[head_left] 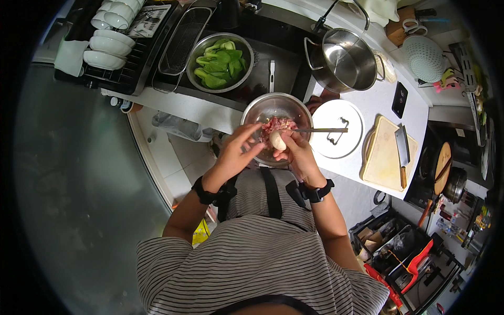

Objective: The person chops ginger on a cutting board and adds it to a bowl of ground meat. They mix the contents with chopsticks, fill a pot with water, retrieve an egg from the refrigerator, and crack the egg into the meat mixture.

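Note:
A steel mixing bowl [252, 108] stands before me at the counter's edge, with pinkish minced meat [280, 123] in it. Over the bowl, my right hand [297, 151] grips a pale egg [278, 140] between thumb and fingers. My left hand [238, 149] hovers at the bowl's left side, fingers spread and nothing in them. From the bowl, chopsticks [327, 130] stick out to the right above a round lid [350, 118]. Part of the meat is hidden behind my hands.
Leafy greens [220, 65] fill a steel basin [192, 75] by the sink, near a white-handled tool [272, 76]. A deep pot [327, 78] stands at the back right. A cleaver [402, 145] lies on the cutting board [380, 157], below a phone [400, 100]. White bowls [104, 59] fill the left rack.

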The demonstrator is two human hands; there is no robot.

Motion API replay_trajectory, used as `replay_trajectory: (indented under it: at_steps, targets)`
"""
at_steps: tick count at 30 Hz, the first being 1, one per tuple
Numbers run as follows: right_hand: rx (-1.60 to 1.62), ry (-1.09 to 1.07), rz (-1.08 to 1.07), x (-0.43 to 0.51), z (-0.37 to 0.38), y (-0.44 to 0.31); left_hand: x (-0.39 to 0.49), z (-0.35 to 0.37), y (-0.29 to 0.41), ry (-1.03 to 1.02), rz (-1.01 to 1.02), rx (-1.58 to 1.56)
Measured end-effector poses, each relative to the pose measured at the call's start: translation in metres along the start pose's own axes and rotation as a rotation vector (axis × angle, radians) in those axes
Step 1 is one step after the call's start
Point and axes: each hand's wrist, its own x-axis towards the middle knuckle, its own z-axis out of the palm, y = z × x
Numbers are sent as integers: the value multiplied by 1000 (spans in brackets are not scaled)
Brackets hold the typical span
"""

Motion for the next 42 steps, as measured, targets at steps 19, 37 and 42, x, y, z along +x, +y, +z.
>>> replay_trajectory:
  at_steps: [19,37,42]
  targets:
    - [-1166,65,-654,-23,-10,33,-6,46,-9,-120,-291,-213]
    - [-1441,203,-791,0,-32,41,15,70,-15,-79,-242,-101]
    - [-1436,170,-779,1,-36,34,19,72,-16,-60,-231,-104]
